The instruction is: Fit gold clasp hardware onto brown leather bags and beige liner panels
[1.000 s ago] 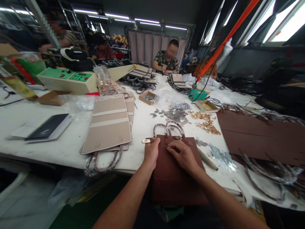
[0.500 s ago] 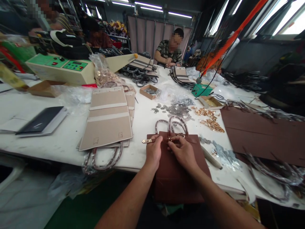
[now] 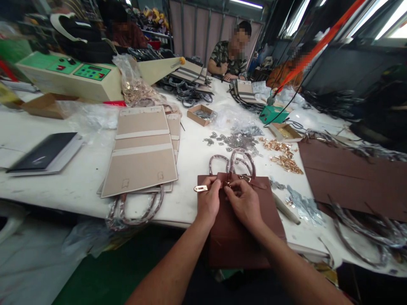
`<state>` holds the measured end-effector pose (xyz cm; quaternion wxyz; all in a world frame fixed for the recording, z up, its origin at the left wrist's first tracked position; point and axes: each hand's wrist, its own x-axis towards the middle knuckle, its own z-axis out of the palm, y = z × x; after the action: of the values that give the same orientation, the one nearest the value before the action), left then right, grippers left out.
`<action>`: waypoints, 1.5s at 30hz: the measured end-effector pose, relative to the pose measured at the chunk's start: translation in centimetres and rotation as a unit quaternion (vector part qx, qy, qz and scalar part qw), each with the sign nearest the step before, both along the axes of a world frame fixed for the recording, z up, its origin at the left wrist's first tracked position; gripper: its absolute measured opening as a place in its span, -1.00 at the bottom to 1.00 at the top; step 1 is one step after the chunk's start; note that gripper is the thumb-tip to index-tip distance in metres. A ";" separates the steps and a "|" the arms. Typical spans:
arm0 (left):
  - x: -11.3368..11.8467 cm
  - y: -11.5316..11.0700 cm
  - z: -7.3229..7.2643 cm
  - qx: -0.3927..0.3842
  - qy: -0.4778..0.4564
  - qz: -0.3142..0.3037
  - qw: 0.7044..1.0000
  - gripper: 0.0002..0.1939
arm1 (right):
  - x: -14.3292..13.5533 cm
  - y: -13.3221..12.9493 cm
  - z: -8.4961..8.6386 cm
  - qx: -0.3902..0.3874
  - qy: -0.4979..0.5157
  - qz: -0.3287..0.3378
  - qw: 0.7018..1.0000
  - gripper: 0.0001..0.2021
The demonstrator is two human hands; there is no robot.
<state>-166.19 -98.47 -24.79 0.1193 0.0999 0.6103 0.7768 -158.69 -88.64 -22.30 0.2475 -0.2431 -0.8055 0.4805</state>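
A brown bag (image 3: 244, 245) with plastic-wrapped handles (image 3: 243, 159) lies at the table's front edge, partly over it. My left hand (image 3: 209, 199) is closed on the bag's strap near its top, and a gold metal plate (image 3: 200, 188) sticks out to the left of the fingers. My right hand (image 3: 244, 201) pinches at a small gold clasp (image 3: 227, 184) at the middle of the flap; the fingertips partly hide it. Another strap with a gold fitting (image 3: 245, 178) lies to the right, below the handles.
Beige panels (image 3: 140, 156) with wrapped handles lie left of the bag. Metal plates (image 3: 243, 142) and gold fittings (image 3: 286, 163) are spread behind it. Brown pieces (image 3: 352, 178) cover the right side. A person (image 3: 230, 55) sits across the table (image 3: 187, 144).
The view has shifted slightly. The gold plate by my left hand has turned a little. Both hands stay at the bag's top, and the person across has moved a hand up.
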 end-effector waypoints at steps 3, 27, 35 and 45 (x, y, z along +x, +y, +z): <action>0.0 -0.1 -0.3 0.007 0.014 -0.007 1.000 -0.84 | -0.1 0.1 -0.1 -0.002 -0.002 0.010 1.000 -0.73; 0.1 -0.6 0.2 -0.072 0.084 -0.010 0.994 -0.78 | -1.0 1.2 1.6 -0.074 -0.017 0.071 0.995 -0.80; 0.1 -0.4 0.1 -0.075 0.066 0.010 0.995 -0.79 | -1.1 1.7 2.2 -0.007 -0.052 0.127 0.991 -0.87; 0.2 -0.4 0.1 -0.093 0.081 0.014 0.992 -0.76 | -0.6 2.2 2.8 -0.015 -0.057 0.179 0.982 -0.81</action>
<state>-166.02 -98.92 -24.65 0.0670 0.1422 0.6890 0.7075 -159.29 -86.46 -19.53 0.1073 -0.1259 -0.8415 0.5143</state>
